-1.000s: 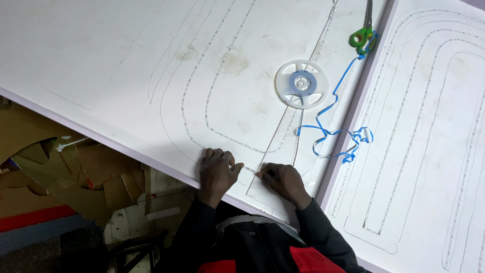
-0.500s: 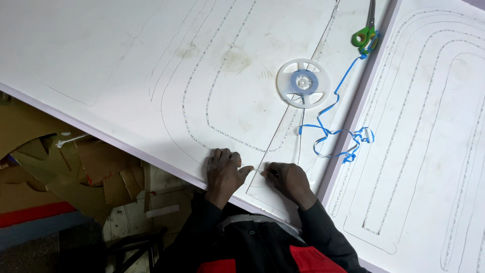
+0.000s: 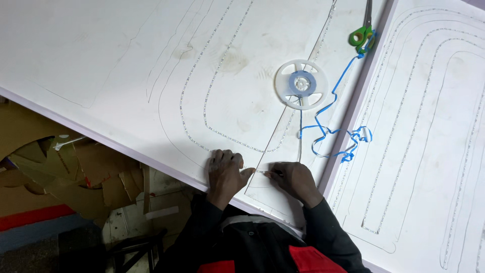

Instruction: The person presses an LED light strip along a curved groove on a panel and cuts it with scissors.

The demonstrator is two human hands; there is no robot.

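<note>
Torn brown cardboard scraps lie on the floor at the left, below the edge of the broad white panel on the table, a smooth, smudged sheet scored with nested rounded grooves that glitter with a beaded strip. The left hand lies flat near the panel's near edge, fingers spread and grasping nothing, its thumb reaching toward the thin clear LED strip. The right hand pinches that strip's end against the panel. The strip runs up to a white plastic reel with a blue hub; blue ribbon tangles beside it, under green-handled scissors. Compared with half a second ago, the hands have barely shifted.
</note>
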